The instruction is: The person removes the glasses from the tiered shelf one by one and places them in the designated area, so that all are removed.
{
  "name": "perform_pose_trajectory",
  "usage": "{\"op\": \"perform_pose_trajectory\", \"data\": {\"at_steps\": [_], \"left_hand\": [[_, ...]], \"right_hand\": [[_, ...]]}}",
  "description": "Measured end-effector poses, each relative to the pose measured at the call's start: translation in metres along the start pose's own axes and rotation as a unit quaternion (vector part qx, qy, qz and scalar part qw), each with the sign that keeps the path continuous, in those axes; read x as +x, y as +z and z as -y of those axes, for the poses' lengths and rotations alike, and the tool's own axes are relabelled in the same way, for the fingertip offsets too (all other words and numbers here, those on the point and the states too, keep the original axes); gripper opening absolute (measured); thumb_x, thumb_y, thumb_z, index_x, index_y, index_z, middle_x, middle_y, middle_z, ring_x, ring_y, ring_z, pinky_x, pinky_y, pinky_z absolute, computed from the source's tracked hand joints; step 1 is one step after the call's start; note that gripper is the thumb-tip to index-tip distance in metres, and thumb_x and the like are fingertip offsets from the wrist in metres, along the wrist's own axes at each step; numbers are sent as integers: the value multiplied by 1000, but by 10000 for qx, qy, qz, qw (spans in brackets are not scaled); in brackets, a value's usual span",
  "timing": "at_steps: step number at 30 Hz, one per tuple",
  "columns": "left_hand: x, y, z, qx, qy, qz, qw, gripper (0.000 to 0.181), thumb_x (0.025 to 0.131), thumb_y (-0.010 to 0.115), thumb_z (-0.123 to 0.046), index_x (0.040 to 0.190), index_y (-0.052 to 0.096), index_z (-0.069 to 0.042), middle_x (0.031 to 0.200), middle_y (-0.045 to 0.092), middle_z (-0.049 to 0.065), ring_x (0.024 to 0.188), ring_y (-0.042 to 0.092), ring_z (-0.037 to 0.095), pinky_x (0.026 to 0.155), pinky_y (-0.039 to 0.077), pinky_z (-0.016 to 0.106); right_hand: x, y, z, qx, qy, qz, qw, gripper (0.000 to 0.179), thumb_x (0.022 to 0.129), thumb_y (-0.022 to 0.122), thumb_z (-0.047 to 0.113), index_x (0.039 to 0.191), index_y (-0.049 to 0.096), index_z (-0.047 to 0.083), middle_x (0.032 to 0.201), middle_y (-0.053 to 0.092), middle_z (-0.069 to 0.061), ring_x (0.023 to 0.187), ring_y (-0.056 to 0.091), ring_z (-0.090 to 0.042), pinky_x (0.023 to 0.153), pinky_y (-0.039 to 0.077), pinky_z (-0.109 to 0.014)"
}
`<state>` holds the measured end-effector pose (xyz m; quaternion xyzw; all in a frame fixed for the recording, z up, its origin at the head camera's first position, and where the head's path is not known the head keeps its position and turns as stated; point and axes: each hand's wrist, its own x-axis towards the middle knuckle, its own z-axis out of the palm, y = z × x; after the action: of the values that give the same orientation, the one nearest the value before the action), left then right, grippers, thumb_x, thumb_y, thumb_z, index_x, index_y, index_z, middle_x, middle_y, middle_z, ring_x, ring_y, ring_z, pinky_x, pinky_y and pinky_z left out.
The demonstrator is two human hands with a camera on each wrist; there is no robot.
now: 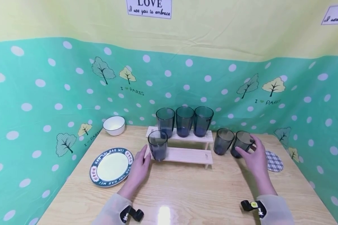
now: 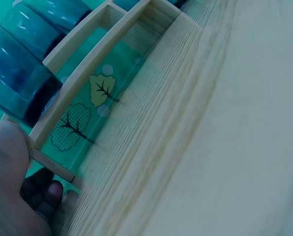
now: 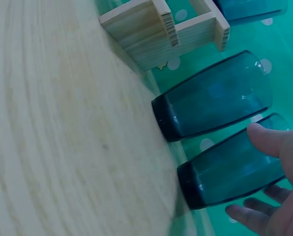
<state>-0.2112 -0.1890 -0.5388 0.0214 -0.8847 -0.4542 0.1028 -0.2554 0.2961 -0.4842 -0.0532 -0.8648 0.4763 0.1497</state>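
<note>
My right hand is at the right-hand one of two dark tinted glasses, its thumb across the near side of that glass and its fingers round the far side. The glass stands on the table; the other glass stands just left of it. My left hand is by the left end of the lower tier of a wooden two-tier rack, fingers loosely bent. Close beside it, a tinted glass stands on that tier. Whether the left fingers touch the rack is unclear.
Three more tinted glasses stand in a row on the upper tier. To the left lie a blue-rimmed plate and, farther back, a white bowl. A checked round coaster lies right of my right hand. Patterned cloth hangs behind.
</note>
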Motion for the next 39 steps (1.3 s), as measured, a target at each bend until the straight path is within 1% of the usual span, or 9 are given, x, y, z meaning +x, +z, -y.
{"op": "perform_pose_trajectory", "data": {"at_steps": [2,4,8,14,21,23,28,31,39], "left_hand": [[0,0,0,-14,5,28,10000,64,119,48,-39,174,34,-9,147,61,22,128,62,37,116,50,60],[-1,0,1,-29,12,41,10000,64,119,49,-39,173,34,-9,150,59,22,134,60,39,119,47,60],[-3,0,0,-66,-14,10,10000,64,119,50,-37,173,34,-8,152,59,24,137,59,41,120,46,62],[-4,-1,-1,4,-104,-33,9999,63,118,50,-35,173,35,-8,143,62,21,120,63,35,112,52,60],[-4,-1,-2,-16,-134,-34,9999,63,118,50,-34,173,35,-8,136,63,20,110,62,31,105,55,57],[-4,-2,-2,-21,-144,-43,9999,63,118,50,-34,173,35,-8,135,64,19,109,61,31,104,55,57],[-3,-2,-2,-34,-108,-44,9999,63,118,50,-35,173,35,-9,138,63,20,113,62,33,107,54,58],[-2,-2,-2,-24,-83,-50,9999,62,118,50,-34,173,35,-8,138,63,21,114,62,34,108,54,59],[0,0,-3,-14,-62,-12,10000,62,118,50,-33,173,35,-7,133,64,19,105,61,29,100,56,55]], "right_hand": [[-2,-2,4,-76,22,-49,10000,100,99,87,34,176,26,14,174,26,-29,150,41,-57,112,55,-57],[-4,-5,8,-165,43,-132,9998,101,99,87,36,176,26,14,174,26,-30,153,37,-56,118,43,-70],[-7,-10,20,-386,67,-341,9986,104,97,88,42,176,25,15,175,24,-29,156,30,-56,122,30,-78],[-15,-17,49,-406,-228,-604,9971,99,96,89,40,175,31,24,175,30,-21,157,32,-52,123,28,-78],[-34,-13,94,-176,-766,-614,9950,94,95,91,35,172,39,24,174,36,-13,159,33,-44,126,28,-74],[-39,-8,105,-104,-960,-566,9937,92,95,91,32,171,41,24,173,38,-12,161,31,-42,128,27,-72],[-49,9,127,75,-1286,-427,9907,91,92,94,26,169,45,25,171,43,-8,160,35,-37,129,31,-65],[-53,20,136,158,-1401,-249,9897,91,92,94,26,169,46,26,169,45,-6,156,40,-36,127,34,-65],[-62,54,157,442,-1594,329,9857,88,92,94,29,167,48,27,165,49,-2,154,44,-33,126,36,-64]]}}
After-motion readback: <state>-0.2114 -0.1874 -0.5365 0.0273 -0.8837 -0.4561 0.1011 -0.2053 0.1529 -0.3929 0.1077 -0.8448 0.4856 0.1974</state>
